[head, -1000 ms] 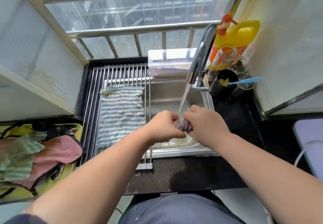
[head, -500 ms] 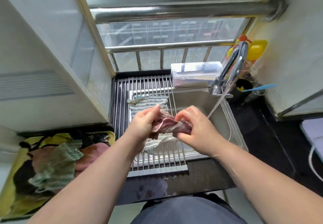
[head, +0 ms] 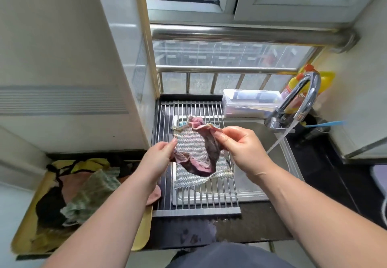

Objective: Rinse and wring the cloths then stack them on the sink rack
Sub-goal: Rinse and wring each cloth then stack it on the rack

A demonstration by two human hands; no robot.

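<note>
A wet pink cloth (head: 202, 158) hangs crumpled between my two hands above the metal sink rack (head: 196, 209). My left hand (head: 160, 152) pinches its near left edge. My right hand (head: 238, 144) pinches its far right edge a little higher. Beneath it a grey-white knitted cloth (head: 189, 142) lies flat on the rack. More cloths (head: 92, 192), green, pink and black, lie heaped on a yellow tray (head: 142, 232) at the left.
The tap (head: 297, 104) at the right runs a stream of water into the steel sink (head: 278, 154). A clear plastic box (head: 249, 102) sits behind the sink. A yellow bottle (head: 326, 79) and a blue-handled tool (head: 326, 123) stand by the right wall. The dark counter edge is wet.
My hands carried the pink cloth from under the tap's stream leftward over the rack and pulled it from a tight wad into an open hanging sheet. My view rose.
</note>
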